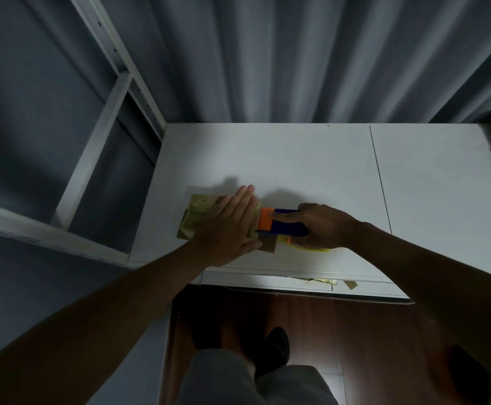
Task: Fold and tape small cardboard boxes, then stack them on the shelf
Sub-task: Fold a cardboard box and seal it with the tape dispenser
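head | one small cardboard box lies on white bench, pressed flat under left hand, fingers straight | one blue-orange tape dispenser is gripped by right hand at box's right edge | one white shelf frame is seen left

No legible text, label, brand, number or sign appears anywhere in the frame. The cardboard box left of centre shows a yellowish taped surface with no readable print. The orange and blue tape dispenser at centre bears no readable marking. The white table surface is unmarked.
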